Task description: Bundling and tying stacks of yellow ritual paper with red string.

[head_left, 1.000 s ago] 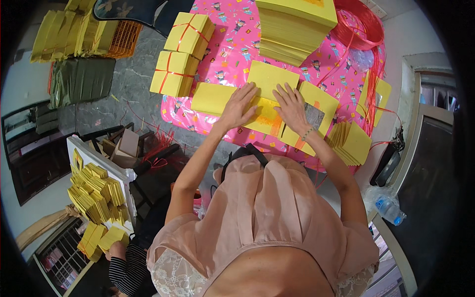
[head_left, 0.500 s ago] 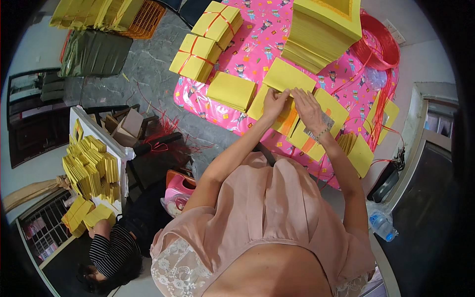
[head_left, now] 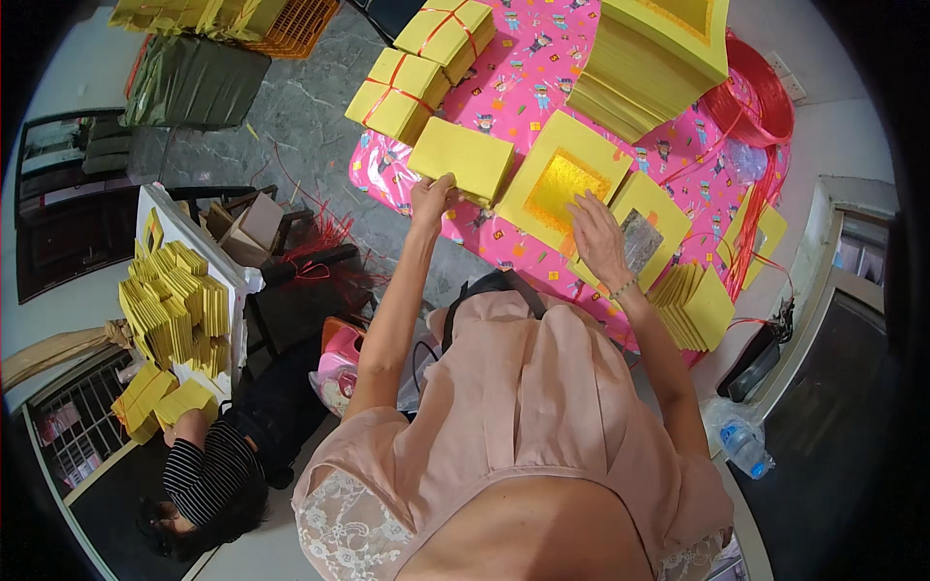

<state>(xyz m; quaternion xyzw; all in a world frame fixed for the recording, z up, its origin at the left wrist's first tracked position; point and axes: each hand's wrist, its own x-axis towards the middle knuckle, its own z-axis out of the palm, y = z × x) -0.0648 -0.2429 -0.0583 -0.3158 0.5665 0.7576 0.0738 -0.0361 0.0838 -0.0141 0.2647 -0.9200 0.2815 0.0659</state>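
Pink patterned surface [head_left: 528, 92] covered with yellow paper stacks. Left hand [head_left: 431, 197] clasped on edge of plain yellow bundle [head_left: 462, 159], at 11 o'clock from gold-foil sheet [head_left: 562, 182]. Right hand [head_left: 596, 242] laid flat, fingers spread, on sheet's 5 o'clock corner, nothing gripped.

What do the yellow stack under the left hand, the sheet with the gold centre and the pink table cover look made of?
The yellow stack under the left hand looks like matte paper, its side showing thin layered edges. The gold-centred sheet looks like paper with a shiny, foil-like square. The pink table cover is probably glossy plastic or wrapping paper: printed and creased.
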